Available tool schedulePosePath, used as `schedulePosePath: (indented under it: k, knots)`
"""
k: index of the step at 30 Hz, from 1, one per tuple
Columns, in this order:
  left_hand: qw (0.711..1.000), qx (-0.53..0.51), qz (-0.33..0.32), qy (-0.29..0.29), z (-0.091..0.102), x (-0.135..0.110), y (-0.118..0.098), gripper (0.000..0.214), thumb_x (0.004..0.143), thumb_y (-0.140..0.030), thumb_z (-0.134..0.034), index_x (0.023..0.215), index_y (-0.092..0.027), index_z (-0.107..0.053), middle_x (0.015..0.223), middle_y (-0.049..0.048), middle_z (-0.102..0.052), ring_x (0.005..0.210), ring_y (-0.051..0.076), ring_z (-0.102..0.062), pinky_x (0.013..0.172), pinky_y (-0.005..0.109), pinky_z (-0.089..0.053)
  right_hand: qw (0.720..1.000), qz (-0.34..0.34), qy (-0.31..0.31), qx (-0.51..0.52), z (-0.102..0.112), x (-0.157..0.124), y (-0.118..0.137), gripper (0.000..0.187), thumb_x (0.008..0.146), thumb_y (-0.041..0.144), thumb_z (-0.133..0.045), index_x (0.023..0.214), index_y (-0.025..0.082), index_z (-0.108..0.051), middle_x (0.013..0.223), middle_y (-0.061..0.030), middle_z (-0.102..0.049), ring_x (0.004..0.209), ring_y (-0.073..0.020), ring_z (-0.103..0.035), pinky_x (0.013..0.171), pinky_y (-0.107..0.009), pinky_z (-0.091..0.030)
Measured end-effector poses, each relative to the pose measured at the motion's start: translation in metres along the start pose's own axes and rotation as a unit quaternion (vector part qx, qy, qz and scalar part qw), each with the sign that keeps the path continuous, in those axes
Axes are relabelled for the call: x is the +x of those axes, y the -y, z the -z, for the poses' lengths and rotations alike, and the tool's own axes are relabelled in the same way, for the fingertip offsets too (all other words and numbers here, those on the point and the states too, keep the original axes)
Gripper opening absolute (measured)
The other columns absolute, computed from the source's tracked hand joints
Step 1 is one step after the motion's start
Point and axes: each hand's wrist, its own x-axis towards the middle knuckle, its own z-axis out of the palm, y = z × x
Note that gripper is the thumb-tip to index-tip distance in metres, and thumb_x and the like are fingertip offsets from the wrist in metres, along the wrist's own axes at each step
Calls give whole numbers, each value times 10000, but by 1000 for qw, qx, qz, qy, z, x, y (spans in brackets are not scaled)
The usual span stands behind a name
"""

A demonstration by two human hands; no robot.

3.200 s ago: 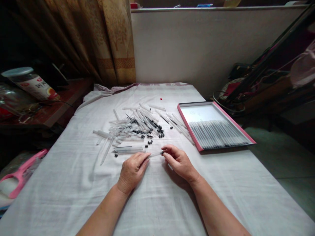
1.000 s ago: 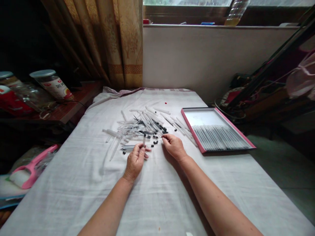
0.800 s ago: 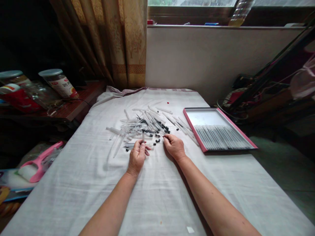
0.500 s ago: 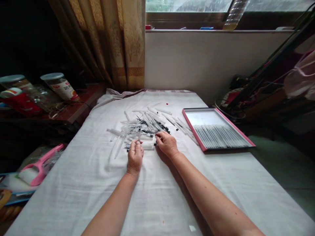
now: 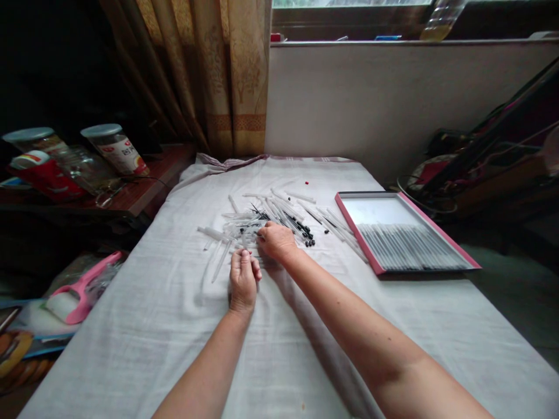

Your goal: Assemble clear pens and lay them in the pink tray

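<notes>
My left hand (image 5: 244, 279) is closed round an upright clear pen (image 5: 243, 240), whose black end sticks up above the thumb. Just beyond it, my right hand (image 5: 277, 238) is closed over the heap, fingertips pinched together; what lies between them is hidden. Under and around both hands spreads a loose pile of clear pen barrels (image 5: 275, 206), thin dark refills (image 5: 258, 213) and small black pieces (image 5: 308, 235). To the right, a pink-edged box (image 5: 356, 238) holds a row of clear pens (image 5: 406, 247) laid side by side.
A white cloth (image 5: 288, 355) covers the table. Near its back lies a tiny red piece (image 5: 307, 183). At left stand lidded canisters (image 5: 116, 152) on a wooden desk, above a pink-handled item (image 5: 81, 297). A curtain (image 5: 247, 87) and window sill are behind.
My right hand has moved left and a little farther away over the pile, uncovering black pieces at its right. My left hand keeps the pen. The whole view has shifted slightly.
</notes>
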Motion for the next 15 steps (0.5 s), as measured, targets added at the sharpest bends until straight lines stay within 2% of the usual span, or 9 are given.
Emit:
schedulePosePath:
  k: [6, 10, 12, 13, 14, 15]
  knots:
    - [1000, 18, -10, 21, 1, 0, 1, 347, 866, -557, -509, 882, -215, -450, 552, -94, -467, 399, 58, -445, 369, 134, -322, 999, -16, 38, 13, 11, 16, 16, 229, 815, 147, -577, 978, 123, -736, 1082, -199, -696, 972, -293, -681, 779, -335, -506]
    - [999, 36, -12, 34, 2, 1, 3, 331, 851, -531, -540, 909, -219, -446, 580, -90, -496, 408, 65, -455, 359, 135, -315, 999, -9, 16, 49, 16, 10, 6, 220, 861, 250, -560, 990, 161, -714, 1060, -153, -713, 972, -272, -676, 782, -330, -500]
    - [996, 65, -17, 56, 2, -1, 4, 310, 864, -515, -524, 927, -217, -464, 601, -79, -519, 422, 71, -466, 374, 143, -331, 991, -31, -15, 130, 15, -2, -9, 261, 897, 311, -513, 1034, 176, -689, 984, -113, -725, 899, -229, -680, 743, -309, -500]
    - [993, 92, -26, 76, 2, -3, 5, 292, 873, -498, -516, 931, -215, -482, 611, -69, -536, 437, 76, -481, 394, 152, -354, 970, -56, -39, 232, 13, -10, -19, 269, 889, 307, -522, 1063, 171, -675, 923, -90, -724, 823, -194, -677, 701, -283, -496]
    - [986, 129, -40, 101, 2, -5, 5, 268, 880, -476, -513, 933, -213, -504, 623, -56, -559, 460, 85, -504, 424, 164, -383, 929, -89, -54, 355, 9, -20, -30, 294, 871, 291, -536, 1110, 166, -651, 844, -61, -713, 714, -156, -658, 634, -254, -485]
    - [974, 175, -60, 129, 2, -8, 5, 242, 883, -449, -517, 931, -212, -528, 641, -41, -585, 493, 97, -535, 466, 181, -415, 873, -109, -58, 472, 6, -31, -40, 351, 850, 292, -553, 1173, 170, -618, 800, -34, -696, 619, -123, -621, 563, -227, -461]
